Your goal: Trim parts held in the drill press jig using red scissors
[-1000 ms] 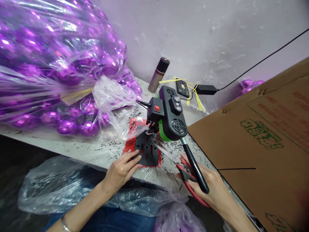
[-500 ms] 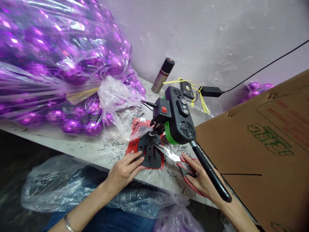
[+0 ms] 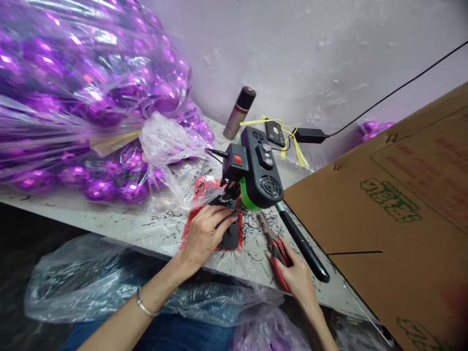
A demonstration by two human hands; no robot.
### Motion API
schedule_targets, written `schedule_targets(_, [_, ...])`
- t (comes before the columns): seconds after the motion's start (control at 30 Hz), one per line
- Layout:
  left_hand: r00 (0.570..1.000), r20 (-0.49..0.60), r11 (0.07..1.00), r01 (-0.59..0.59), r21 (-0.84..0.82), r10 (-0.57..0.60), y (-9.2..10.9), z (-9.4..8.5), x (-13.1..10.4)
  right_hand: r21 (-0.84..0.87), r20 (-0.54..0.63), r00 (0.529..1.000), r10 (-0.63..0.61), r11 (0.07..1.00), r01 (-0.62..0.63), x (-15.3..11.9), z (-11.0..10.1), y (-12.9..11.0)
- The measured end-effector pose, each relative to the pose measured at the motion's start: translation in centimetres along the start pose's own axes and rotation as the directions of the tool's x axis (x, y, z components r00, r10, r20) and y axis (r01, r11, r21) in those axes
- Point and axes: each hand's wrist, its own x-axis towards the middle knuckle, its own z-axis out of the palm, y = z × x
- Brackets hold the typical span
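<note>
My left hand (image 3: pixel 204 234) reaches over the slotted black base plate (image 3: pixel 231 238) of a small machine (image 3: pixel 261 168). Its thumb and fingers are pinched together near a small dark piece I cannot make out. The machine is black and green, with a red switch (image 3: pixel 237 160) and a long black lever handle (image 3: pixel 307 251). My right hand (image 3: pixel 298 275) grips red-and-black scissors (image 3: pixel 278 256) by the handles, right of the plate. Their blades point away from me towards the machine, just above the table.
Clear bags of shiny purple balls (image 3: pixel 73 102) fill the left of the table (image 3: pixel 146 231). A cardboard box (image 3: pixel 395 214) stands at right. Behind the machine are a spray can (image 3: pixel 239 113), yellow ribbon (image 3: pixel 300 153) and a power adapter (image 3: pixel 310 135). Black scraps litter the tabletop.
My left hand has moved up and right over the plate, its fingers now pinched. My right hand has drawn the scissors back from the plate, turning the blades away from me.
</note>
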Motion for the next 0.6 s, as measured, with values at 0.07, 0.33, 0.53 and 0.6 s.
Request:
schedule_targets(0.07, [1.000,-0.007,1.000,0.000,-0.002,0.000,-0.1,0.2,0.3,0.013,-0.012,1.000,-0.015,1.000,0.015,-0.1,0.2,0.0])
schedule_targets(0.33, [0.983,0.030,0.960,-0.183,0.213,0.181,-0.1,-1.0,0.9,-0.007,-0.085,0.990,-0.111,0.994,0.111,-0.1,0.1,-0.8])
schedule_targets(0.53, [0.966,0.117,0.929,-0.256,0.267,0.233,-0.1,-2.3,1.2,-0.123,-0.187,0.949,-0.255,0.964,0.235,-0.2,1.0,0.0])
schedule_targets(0.6, [0.965,0.123,0.927,-0.257,0.273,0.232,0.3,-2.6,1.5,-0.162,-0.218,0.931,-0.293,0.951,0.262,-0.4,1.4,0.2])
